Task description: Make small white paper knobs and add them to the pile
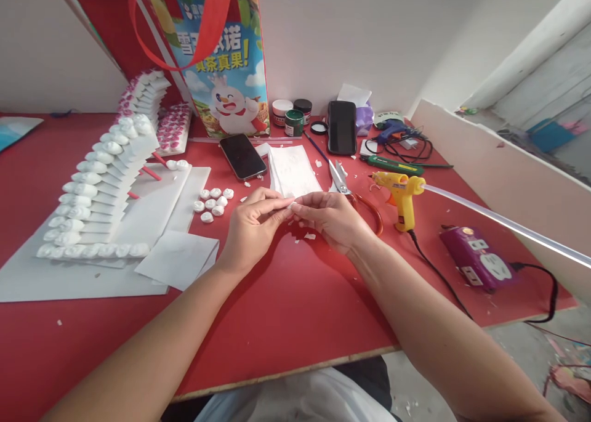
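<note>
White papery scrap [292,206] pinched between left hand [252,228] and right hand [331,219]; rounded, coiled-looking rosettes [218,211] near left hand.

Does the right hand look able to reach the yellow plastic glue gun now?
Probably yes. Only metal scissors with orange handles seem to lie between the right hand and the yellow glue gun, though that hand pinches a small white piece.

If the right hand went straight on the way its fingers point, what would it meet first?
Most likely the left hand, just past the small white piece at the right hand's fingertips; whether the hands already touch is hard to tell.
</note>
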### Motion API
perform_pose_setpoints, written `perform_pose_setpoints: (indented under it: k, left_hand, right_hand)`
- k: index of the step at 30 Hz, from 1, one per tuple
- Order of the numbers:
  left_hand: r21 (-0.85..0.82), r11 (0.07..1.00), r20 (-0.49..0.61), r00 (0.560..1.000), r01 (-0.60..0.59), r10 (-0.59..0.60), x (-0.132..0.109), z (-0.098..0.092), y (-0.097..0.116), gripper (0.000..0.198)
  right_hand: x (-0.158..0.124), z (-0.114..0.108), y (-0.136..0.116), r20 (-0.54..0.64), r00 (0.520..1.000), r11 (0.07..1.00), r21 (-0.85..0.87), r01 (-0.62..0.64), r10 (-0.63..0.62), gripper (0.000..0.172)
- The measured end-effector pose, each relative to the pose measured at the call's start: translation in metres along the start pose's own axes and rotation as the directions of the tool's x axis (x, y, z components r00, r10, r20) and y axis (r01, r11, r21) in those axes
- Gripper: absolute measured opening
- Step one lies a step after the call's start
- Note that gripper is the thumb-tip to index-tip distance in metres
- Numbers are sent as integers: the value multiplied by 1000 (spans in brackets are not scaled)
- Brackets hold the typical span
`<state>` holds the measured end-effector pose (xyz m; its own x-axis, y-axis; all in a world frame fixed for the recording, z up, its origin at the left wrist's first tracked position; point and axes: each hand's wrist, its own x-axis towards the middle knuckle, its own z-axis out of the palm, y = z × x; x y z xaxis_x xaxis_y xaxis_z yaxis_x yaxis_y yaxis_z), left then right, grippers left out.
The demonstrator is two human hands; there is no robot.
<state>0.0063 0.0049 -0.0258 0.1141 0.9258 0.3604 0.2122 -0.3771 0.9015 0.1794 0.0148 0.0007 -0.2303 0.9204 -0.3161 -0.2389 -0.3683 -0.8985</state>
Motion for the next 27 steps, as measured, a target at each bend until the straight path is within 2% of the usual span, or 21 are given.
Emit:
perform_pose_setpoints:
  k: [7,10,13,18,22,25,27]
  left_hand:
    - [70,993,45,994,-100,97,1,0,-2,28]
    - [164,972,39,985,-171,167,2,-2,0,24]
    - [226,953,34,979,-203,200,3,-4,3,17]
    - [254,948,-12,980,-190,199,5,-5,4,18]
    - [333,936,-54,989,-111,136,11,-15,5,16]
    - [401,913,-118,993,75,-30,18,-41,15,13]
    - [407,889,-218,967,211,-130,23,-65,26,14]
  right_hand:
    - [-3,1,-9,-10,998,998,35,-57,57,48]
    - [-5,3,-12,-21,998,998,1,-66,66,48]
    - [-5,4,-13,-24,998,998,-16,-58,58,39]
    - [-1,3,-14,-135,991,998,-58,-14,6,25]
    - [2,0,-13,-168,985,995,-98,21,-38,20]
    - [4,-2,-11,-184,973,981,-162,109,-138,15]
    - [4,-2,-11,-181,966,969,-196,149,-185,13]
